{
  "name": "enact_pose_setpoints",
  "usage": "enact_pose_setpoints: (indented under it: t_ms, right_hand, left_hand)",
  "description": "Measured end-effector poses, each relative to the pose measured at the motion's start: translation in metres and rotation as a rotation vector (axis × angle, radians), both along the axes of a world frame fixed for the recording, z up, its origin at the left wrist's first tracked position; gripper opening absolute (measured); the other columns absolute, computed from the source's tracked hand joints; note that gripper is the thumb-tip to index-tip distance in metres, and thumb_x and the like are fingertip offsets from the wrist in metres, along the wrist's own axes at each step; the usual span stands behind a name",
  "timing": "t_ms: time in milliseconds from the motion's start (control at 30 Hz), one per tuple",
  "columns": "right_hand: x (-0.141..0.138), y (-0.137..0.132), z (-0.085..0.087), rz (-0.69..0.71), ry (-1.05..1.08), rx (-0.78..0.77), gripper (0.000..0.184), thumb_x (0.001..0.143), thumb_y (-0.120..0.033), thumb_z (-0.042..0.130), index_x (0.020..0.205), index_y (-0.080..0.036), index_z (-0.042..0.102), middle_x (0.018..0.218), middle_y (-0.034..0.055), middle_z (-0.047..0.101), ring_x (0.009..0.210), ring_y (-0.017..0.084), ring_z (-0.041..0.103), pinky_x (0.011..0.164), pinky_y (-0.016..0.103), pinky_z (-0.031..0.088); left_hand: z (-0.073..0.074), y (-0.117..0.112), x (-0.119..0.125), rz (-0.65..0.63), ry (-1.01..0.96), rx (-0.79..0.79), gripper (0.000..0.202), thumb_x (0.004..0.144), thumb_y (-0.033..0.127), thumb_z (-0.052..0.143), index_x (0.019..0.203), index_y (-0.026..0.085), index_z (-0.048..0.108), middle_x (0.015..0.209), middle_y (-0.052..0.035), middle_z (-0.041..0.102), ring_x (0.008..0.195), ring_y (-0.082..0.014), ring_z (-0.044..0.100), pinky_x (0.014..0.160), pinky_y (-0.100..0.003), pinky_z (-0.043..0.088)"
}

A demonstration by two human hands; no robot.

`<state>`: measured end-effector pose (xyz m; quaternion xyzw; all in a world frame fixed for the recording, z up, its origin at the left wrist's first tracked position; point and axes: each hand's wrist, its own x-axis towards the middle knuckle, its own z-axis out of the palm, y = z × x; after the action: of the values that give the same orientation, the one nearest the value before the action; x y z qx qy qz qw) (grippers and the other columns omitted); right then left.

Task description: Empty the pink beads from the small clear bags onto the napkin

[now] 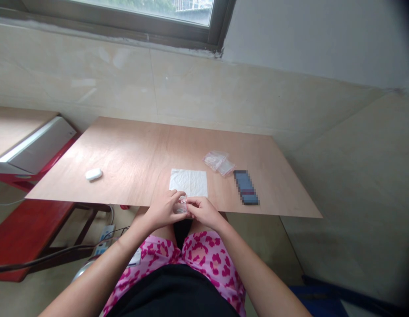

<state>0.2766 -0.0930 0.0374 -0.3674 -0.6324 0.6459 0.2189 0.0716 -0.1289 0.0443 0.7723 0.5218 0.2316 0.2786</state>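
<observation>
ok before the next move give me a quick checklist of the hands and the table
1. Left hand on the clear bag: ok, fingers hold it.
2. Right hand on the same bag: ok, fingers at its edge.
3. Bag's mouth open: cannot tell, too small.
4. White sheet on the table: ok, spread out but creased.
5. Other clear bags lying apart: not ok, they overlap.
6. Phone wholly on the table: ok.
</observation>
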Motion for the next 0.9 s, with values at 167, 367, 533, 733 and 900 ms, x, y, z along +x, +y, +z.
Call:
enact_pose_setpoints:
  t_ms: [167,367,533,733,900]
  right_hand:
    - [0.004,0.006,-0.005,-0.008,-0.05,0.141,0.023,0.09,-0.033,0.067,0.101,-0.018,0.08,0.077,-0.0002,0.067,0.067,0.014,0.054,0.063,0.023,0.042]
    - [0.009,0.01,-0.006,-0.037,-0.165,0.155,0.04,0.084,-0.039,0.078,0.118,-0.018,0.079,0.072,-0.0008,0.067,0.064,0.014,0.054,0.06,0.024,0.042]
    - [0.008,0.008,-0.008,-0.068,-0.154,0.159,0.047,0.083,-0.041,0.08,0.123,-0.018,0.077,0.08,0.002,0.071,0.066,0.015,0.056,0.062,0.025,0.043]
    - [0.006,0.009,-0.009,-0.111,-0.148,0.164,0.05,0.084,-0.037,0.078,0.13,-0.018,0.074,0.075,0.0005,0.069,0.063,0.013,0.052,0.06,0.025,0.043]
    - [0.007,0.012,-0.007,-0.182,-0.158,0.216,0.052,0.083,-0.037,0.078,0.131,-0.018,0.074,0.077,-0.0001,0.067,0.062,0.013,0.051,0.061,0.025,0.043]
  left_hand:
    - [-0.004,0.0,-0.004,-0.026,0.039,-0.01,0.051,0.079,0.022,0.068,0.129,0.023,0.056,0.108,-0.0086,0.065,0.093,-0.0268,0.065,0.078,-0.037,0.051]
    - [-0.008,0.006,-0.014,0.009,0.076,0.004,0.055,0.076,0.016,0.064,0.13,0.02,0.054,0.105,-0.0087,0.063,0.091,-0.0263,0.064,0.078,-0.038,0.051]
    - [-0.012,0.01,-0.025,0.014,0.08,0.009,0.056,0.074,0.015,0.067,0.129,0.021,0.057,0.106,-0.008,0.061,0.089,-0.025,0.063,0.078,-0.037,0.052]
    - [-0.021,0.015,-0.035,0.064,0.036,0.045,0.057,0.074,0.011,0.064,0.13,0.022,0.059,0.107,-0.0079,0.062,0.085,-0.0227,0.063,0.08,-0.038,0.053]
    - [-0.033,0.02,-0.041,0.158,-0.018,0.027,0.064,0.083,0.012,0.057,0.145,0.021,0.048,0.101,-0.0058,0.064,0.084,-0.0212,0.064,0.082,-0.039,0.055]
